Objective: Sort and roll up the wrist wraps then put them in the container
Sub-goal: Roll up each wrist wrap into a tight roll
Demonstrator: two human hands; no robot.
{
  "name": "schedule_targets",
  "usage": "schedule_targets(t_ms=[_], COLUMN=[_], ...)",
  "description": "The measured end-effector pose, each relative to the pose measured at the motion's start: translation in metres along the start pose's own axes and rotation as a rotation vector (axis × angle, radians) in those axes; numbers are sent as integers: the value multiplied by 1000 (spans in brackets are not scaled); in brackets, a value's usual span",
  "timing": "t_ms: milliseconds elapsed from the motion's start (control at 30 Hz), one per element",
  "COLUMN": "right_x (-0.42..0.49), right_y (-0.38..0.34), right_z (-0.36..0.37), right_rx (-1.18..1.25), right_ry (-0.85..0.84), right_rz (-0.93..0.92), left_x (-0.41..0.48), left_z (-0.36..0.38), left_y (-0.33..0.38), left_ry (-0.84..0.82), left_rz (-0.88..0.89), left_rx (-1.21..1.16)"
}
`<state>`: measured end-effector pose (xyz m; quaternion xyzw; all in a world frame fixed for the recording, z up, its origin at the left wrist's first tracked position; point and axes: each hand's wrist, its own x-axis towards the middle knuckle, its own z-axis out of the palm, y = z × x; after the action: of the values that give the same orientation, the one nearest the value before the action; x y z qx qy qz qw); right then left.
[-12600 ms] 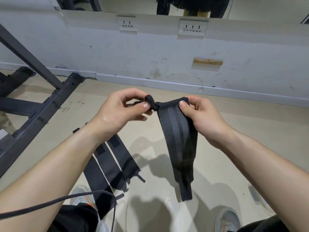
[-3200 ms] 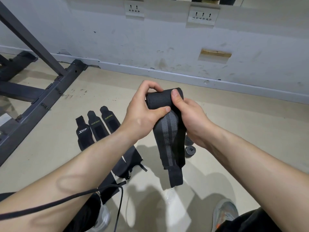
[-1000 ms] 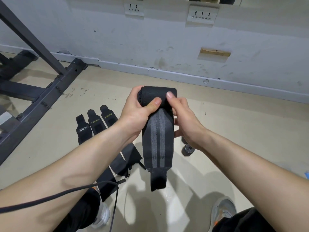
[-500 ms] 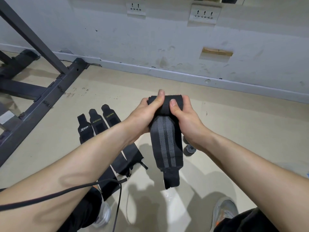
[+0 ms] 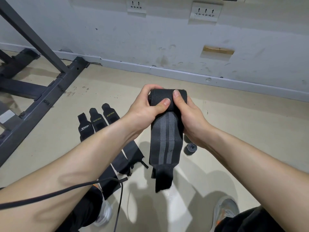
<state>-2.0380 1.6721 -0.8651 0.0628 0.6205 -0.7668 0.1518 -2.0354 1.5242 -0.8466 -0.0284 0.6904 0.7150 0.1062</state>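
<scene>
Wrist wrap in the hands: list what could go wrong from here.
1. The left hand and right hand grip only the rolled top of the wrist wrap; a slack grip could let the roll loosen or go crooked.
2. Its long tail hangs free, so it may twist during further rolling.
3. A rolled wrap lies loose on the floor and might unwind.

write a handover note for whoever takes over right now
Left hand and right hand both grip the rolled top of the black wrist wrap with grey stripes; its tail hangs loose.
Three flat black wraps lie on the beige floor to the left; a small rolled grey wrap sits below the right wrist.
Done: at least one roll.
Left: finish this roll, roll the three, box all. No container in view.
</scene>
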Motion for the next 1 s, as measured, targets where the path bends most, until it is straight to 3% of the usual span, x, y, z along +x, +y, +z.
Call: schedule_targets(t_ms=[133, 233, 467, 667, 1000], right_x=[-1, -4, -8, -13, -9], right_y=[-4, -4, -6, 10, 1], right_z=[-3, -5, -6, -9, -8], right_rx=[2, -12, -71, -254, -196], right_ry=[3, -40, -5, -113, -97], right_rz=[-53, -74, -33, -13, -43], left_x=[0, 0, 3, 8, 6], left_z=[5, 7, 7, -9, -4], left_y=[6, 11, 12, 19, 2], left_ry=[-12, -51, 65, 108, 100], left_rz=[-150, -258, -195, -154, 133], left_rx=[-138, -59, -52, -55, 179])
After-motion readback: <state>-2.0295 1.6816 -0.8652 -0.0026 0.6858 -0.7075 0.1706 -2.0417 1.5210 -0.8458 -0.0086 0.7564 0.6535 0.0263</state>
